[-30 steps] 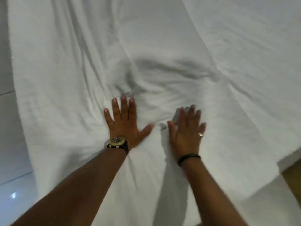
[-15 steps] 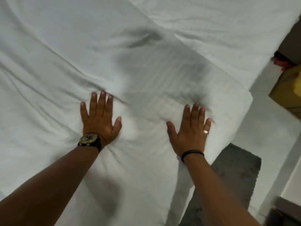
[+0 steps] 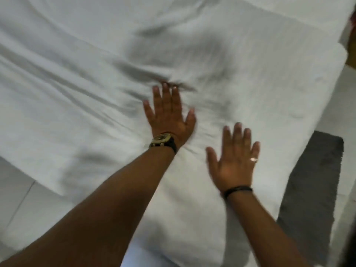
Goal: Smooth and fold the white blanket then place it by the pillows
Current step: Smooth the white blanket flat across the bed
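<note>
Both my hands lie flat, fingers spread, gripping nothing: left hand (image 3: 169,116) on the blanket (image 3: 77,83) at its creases, right hand (image 3: 234,160) nearer the mat (image 3: 312,189).

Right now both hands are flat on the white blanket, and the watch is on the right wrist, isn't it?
Not quite. The head view shows the watch on the left wrist; the right wrist wears a thin black band. The rest holds: the left hand and right hand both lie flat, fingers spread, on the white blanket.
</note>
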